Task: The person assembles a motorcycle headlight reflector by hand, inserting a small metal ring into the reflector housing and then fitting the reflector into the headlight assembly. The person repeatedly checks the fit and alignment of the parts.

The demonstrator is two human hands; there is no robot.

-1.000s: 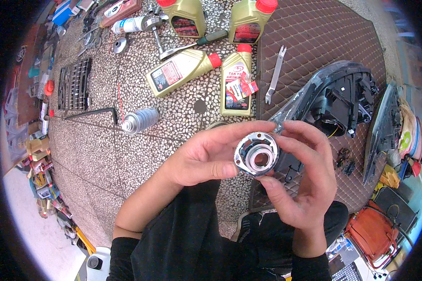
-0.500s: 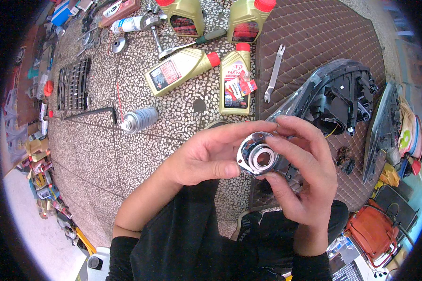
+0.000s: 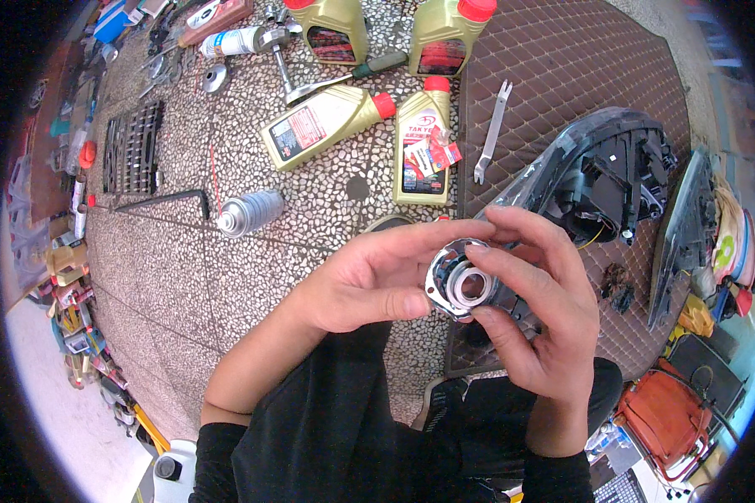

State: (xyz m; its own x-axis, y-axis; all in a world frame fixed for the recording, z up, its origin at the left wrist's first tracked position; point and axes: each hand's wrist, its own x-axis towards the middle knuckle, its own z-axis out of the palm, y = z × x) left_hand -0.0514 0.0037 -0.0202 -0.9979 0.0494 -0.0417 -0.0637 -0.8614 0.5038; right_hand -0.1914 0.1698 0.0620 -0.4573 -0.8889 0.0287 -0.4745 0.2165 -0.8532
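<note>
Both hands hold a round silver metal ring part (image 3: 460, 283) with a pale inner sleeve, in front of my chest. My left hand (image 3: 369, 281) grips its left side, thumb under the rim and fingers over the top. Wrapped around its right side, my right hand (image 3: 538, 323) has the thumb and forefinger pinching the rim. A black piece is partly hidden behind the ring. Beyond my right hand a black headlight housing (image 3: 600, 176) lies on a brown quilted mat (image 3: 562, 75).
On the pebbled floor lie several gold oil bottles (image 3: 327, 126) with red caps, a silver spray can (image 3: 250, 212), a socket tray (image 3: 132, 147), a flat metal pry tool (image 3: 491, 134) and a screwdriver (image 3: 352, 75). An orange bag (image 3: 671, 415) sits at lower right.
My right hand's fingers shifted around the ring's rim and the ring turned slightly in my hands. Nothing on the floor moved.
</note>
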